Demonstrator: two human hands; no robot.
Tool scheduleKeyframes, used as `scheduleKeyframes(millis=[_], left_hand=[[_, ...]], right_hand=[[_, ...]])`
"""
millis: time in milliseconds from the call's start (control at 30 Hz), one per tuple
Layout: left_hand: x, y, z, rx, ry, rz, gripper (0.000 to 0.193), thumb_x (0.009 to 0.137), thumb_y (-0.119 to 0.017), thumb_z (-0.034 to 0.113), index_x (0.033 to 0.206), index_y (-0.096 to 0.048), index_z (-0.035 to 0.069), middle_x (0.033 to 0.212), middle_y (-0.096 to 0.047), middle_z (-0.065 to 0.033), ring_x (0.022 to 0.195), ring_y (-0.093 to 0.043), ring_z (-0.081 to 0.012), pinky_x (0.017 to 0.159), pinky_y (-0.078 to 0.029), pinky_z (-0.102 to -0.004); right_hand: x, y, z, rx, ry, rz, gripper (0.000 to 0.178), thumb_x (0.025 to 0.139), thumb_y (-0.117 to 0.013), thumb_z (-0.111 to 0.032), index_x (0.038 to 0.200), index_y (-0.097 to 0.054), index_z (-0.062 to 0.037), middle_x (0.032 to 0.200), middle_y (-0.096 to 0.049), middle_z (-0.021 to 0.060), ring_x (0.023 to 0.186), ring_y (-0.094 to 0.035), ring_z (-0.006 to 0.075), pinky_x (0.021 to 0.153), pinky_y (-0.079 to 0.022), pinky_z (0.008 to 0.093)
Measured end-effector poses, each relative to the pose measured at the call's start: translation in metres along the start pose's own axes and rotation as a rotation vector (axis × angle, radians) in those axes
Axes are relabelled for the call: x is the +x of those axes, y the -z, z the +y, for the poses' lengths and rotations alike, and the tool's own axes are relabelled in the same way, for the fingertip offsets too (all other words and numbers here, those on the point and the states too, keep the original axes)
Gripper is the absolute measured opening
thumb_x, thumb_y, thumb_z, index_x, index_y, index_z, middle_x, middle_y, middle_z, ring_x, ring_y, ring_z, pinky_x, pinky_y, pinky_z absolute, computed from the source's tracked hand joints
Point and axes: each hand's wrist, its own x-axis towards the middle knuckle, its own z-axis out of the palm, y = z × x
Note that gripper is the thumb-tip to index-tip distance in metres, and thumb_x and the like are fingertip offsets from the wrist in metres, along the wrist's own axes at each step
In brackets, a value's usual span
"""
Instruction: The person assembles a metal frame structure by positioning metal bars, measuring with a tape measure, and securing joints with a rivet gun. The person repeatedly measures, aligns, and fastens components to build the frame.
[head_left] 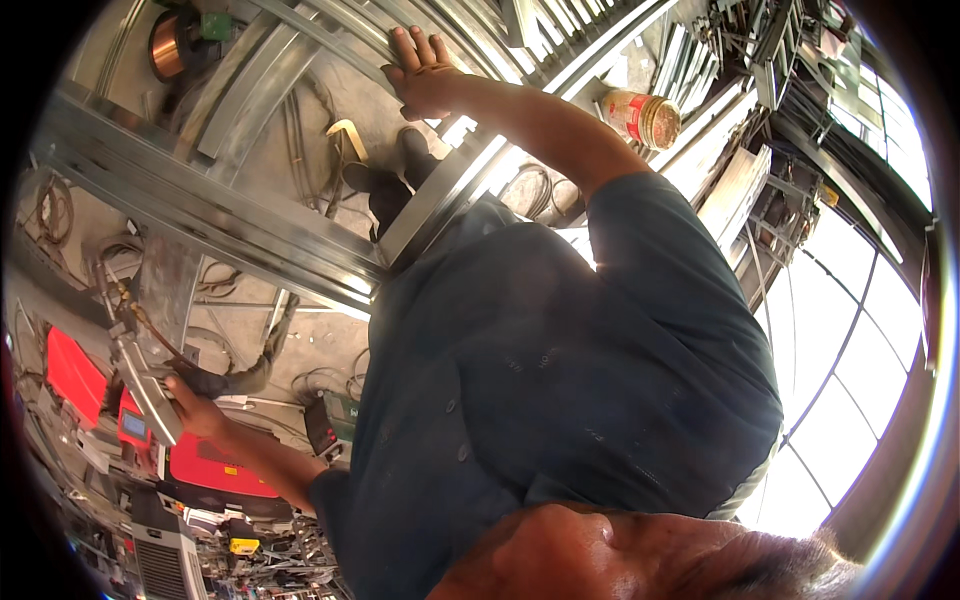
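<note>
My left hand [196, 410] is at the lower left, its fingers closed around a silver welding gun [146, 388] with a narrow nozzle pointing away from me. A cable runs off the gun. My right hand [428, 82] reaches out at the top, fingers spread, palm down on or just over metal bars. Whether it presses on them I cannot tell. In front of my body lies a frame of shiny metal profiles [240, 225]; another profile [440, 205] meets it at a corner close to me.
A copper-coloured wire spool [172, 50] stands far left. Cables [297, 150] and a yellow angled piece [348, 140] lie on the floor by my shoes. A jar with a red label [640, 118] sits at the right. Red equipment [215, 468] stands lower left.
</note>
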Motion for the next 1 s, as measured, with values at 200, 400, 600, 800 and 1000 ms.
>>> scheduleKeyframes(millis=[200,400,600,800,1000], left_hand=[[-0.082,-0.018,0.063,0.028,-0.264,-0.361,0.055,0.097,-0.063,0.037,0.129,-0.053,-0.007,0.111,-0.064,-0.0186,0.097,-0.065,-0.0305,0.083,-0.055,-0.0382],[-0.108,-0.093,0.124,-0.149,0.018,-0.788,0.052,0.074,-0.084,0.024,0.114,-0.065,-0.004,0.09,-0.072,-0.0093,0.08,-0.069,-0.0194,0.073,-0.055,-0.0313],[-0.115,-0.187,0.152,-0.102,0.45,-1.077,0.045,0.077,-0.076,0.002,0.121,-0.065,-0.003,0.092,-0.071,-0.003,0.079,-0.065,-0.0114,0.069,-0.052,-0.0297],[-0.12,-0.262,0.148,-0.026,0.413,-1.252,0.036,0.082,-0.079,0.01,0.114,-0.067,-0.003,0.093,-0.071,-0.0067,0.078,-0.067,-0.0137,0.069,-0.053,-0.0268],[-0.12,-0.288,0.145,0.062,0.338,-1.364,0.034,0.086,-0.077,0.013,0.116,-0.07,-0.001,0.095,-0.071,-0.0038,0.082,-0.062,-0.0092,0.072,-0.049,-0.0272]], right_hand=[[-0.001,-0.003,0.002,0.037,-0.004,0.006,0.081,0.09,-0.068,-0.04,0.155,-0.027,-0.0133,0.163,0.013,0.0272,0.15,0.01,0.0482,0.12,-0.007,0.0618],[-0.005,0.002,0.003,0.062,0.015,0.022,0.083,0.089,-0.069,-0.039,0.156,-0.027,-0.0119,0.162,0.012,0.029,0.15,0.009,0.049,0.12,-0.007,0.0611],[-0.003,0.0,0.006,0.081,0.019,-0.001,0.083,0.088,-0.069,-0.036,0.156,-0.027,-0.0143,0.163,0.013,0.0256,0.151,0.01,0.0467,0.12,-0.007,0.0615],[-0.006,0.001,0.009,0.079,0.031,0.018,0.083,0.086,-0.069,-0.037,0.155,-0.03,-0.0114,0.162,0.01,0.0298,0.15,0.006,0.0497,0.12,-0.008,0.061],[-0.005,0.003,0.009,0.085,0.038,-0.001,0.081,0.087,-0.068,-0.036,0.154,-0.03,-0.0123,0.162,0.01,0.0294,0.15,0.006,0.0496,0.12,-0.008,0.06]])
